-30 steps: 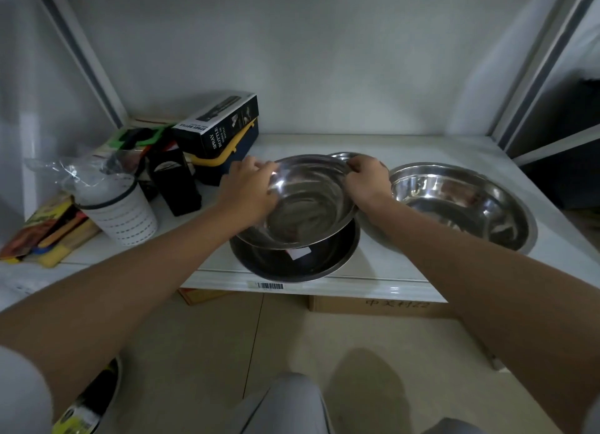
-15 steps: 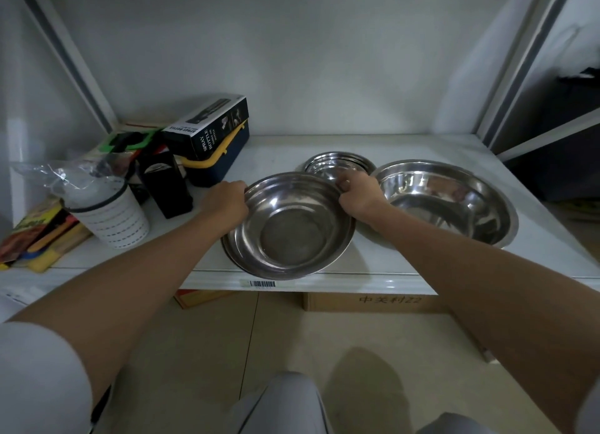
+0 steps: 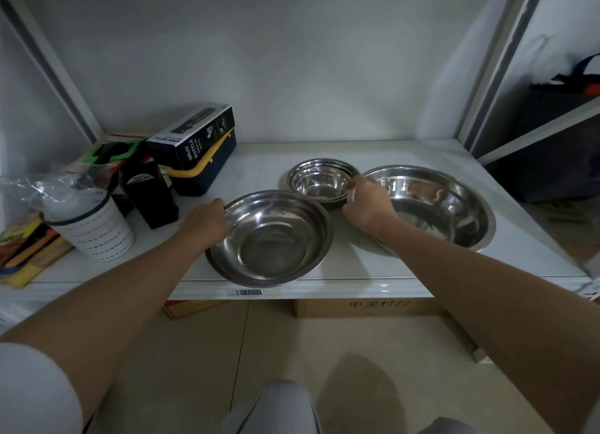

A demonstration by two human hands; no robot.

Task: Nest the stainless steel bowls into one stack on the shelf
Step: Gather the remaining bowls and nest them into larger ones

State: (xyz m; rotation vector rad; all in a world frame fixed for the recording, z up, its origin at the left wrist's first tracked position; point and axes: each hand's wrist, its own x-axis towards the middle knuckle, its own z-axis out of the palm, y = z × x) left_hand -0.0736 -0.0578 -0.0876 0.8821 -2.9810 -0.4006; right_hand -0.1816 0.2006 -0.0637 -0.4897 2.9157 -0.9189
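Three sets of stainless steel bowls stand on the white shelf point(image 3: 406, 271). A medium bowl point(image 3: 269, 239) sits nested in another at the front edge, overhanging it slightly. My left hand point(image 3: 207, 221) grips its left rim. Behind it stands a small bowl stack point(image 3: 319, 182). A large bowl point(image 3: 435, 206) sits to the right. My right hand point(image 3: 368, 200) lies between the small stack and the large bowl, fingertips at the small stack's right rim, covering the large bowl's left rim. Whether it grips either rim is hidden.
At the left stand a white cup with a plastic bag point(image 3: 87, 226), a black box point(image 3: 151, 193), a spray bottle box point(image 3: 194, 138) on a blue and yellow case, and coloured packets point(image 3: 29, 251). Cardboard boxes point(image 3: 373, 307) sit under the shelf.
The medium bowl came down into the bowl beneath it at the shelf's front edge. My right hand let go of its rim and moved back and right to the small stack.
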